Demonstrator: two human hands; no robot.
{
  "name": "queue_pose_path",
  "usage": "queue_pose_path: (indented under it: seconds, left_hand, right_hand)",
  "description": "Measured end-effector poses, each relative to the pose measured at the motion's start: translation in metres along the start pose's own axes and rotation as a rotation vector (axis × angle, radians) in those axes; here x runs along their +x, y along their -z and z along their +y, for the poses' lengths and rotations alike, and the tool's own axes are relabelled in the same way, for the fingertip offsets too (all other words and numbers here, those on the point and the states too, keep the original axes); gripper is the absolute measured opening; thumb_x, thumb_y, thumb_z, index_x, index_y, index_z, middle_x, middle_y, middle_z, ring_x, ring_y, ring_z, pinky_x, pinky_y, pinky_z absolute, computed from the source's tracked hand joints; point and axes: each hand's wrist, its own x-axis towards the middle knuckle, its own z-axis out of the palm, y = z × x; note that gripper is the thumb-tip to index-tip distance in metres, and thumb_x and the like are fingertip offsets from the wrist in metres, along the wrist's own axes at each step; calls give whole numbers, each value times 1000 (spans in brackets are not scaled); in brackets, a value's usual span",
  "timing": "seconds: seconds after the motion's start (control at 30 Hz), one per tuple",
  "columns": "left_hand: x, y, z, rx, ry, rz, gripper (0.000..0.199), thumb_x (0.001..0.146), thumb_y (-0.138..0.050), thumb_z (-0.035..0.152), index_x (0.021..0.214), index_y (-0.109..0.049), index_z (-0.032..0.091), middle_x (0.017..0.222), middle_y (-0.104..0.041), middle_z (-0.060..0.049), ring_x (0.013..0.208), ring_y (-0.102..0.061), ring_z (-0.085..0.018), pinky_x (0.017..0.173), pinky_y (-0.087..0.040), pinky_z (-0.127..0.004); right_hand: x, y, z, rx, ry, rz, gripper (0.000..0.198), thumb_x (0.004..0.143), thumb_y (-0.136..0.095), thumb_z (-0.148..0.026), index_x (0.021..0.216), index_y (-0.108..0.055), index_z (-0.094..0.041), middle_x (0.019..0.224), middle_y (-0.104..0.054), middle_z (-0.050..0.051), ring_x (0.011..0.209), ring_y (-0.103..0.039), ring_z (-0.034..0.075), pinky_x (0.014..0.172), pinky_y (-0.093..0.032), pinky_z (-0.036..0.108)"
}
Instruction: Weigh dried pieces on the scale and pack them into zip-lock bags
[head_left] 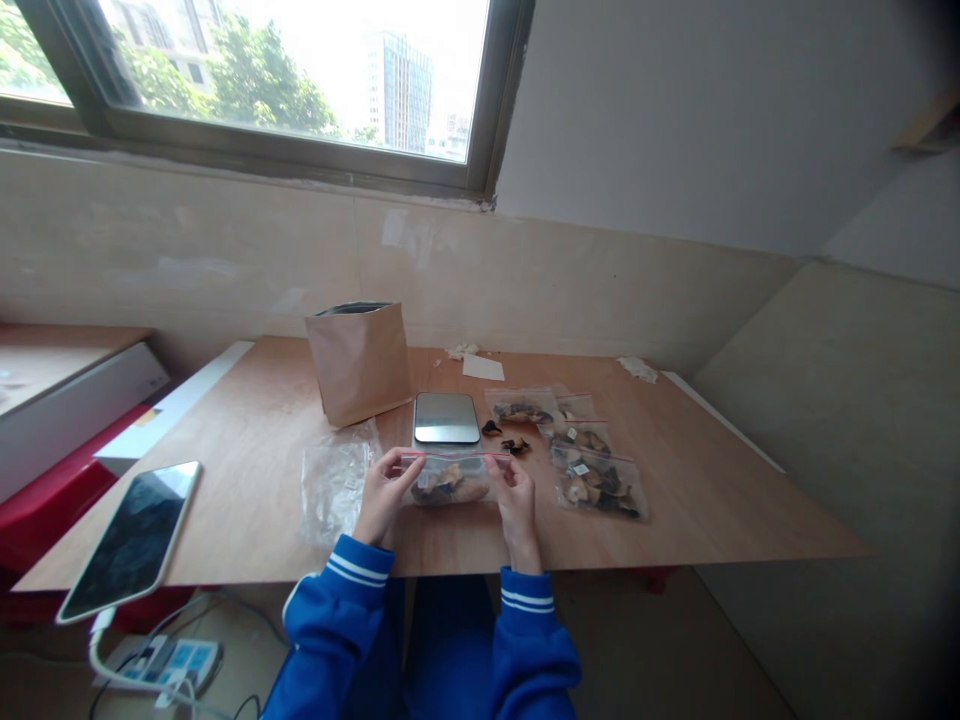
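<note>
My left hand (387,494) and my right hand (514,500) pinch the two ends of the red top strip of a clear zip bag (454,482). Dark and tan dried pieces, perhaps dried mushroom or fungus, lie inside it. Just beyond the bag is a kitchen scale (446,418) with a shiny square plate. Two loose dark pieces lie to the scale's right, one of them a curled piece (515,446). Several filled zip bags (598,488) are grouped right of my right hand. Flat clear bags (334,490) lie beside my left hand.
A brown paper pouch (360,365) stands open-topped at the back left. A phone or tablet (131,540) with a white cable rests on the left table edge. A white card (483,368) and crumpled scraps (637,369) lie near the wall. Below left is a power strip (169,660).
</note>
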Motion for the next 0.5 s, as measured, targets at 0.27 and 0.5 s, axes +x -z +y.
queue_pose_path:
  seconds: [0.27,0.5]
  left_hand:
    - [1,-4,-11,-36,-10,-92,26,76,-72,40,85,-71,16,89,-73,-7,87,-68,-20,79,-53,-31]
    - [3,-2,-11,-26,12,-33,28,73,-74,41,83,-72,15,89,-73,-7,87,-67,-21,80,-52,-31]
  right_hand:
    - [-7,-6,-6,44,-52,-161,35,71,-75,-47,90,-71,-18,90,-74,6,88,-68,22,83,-53,35]
    - [-3,-5,1,16,-24,-103,34,71,-76,-45,88,-73,-17,89,-75,7,86,-69,23,83,-52,36]
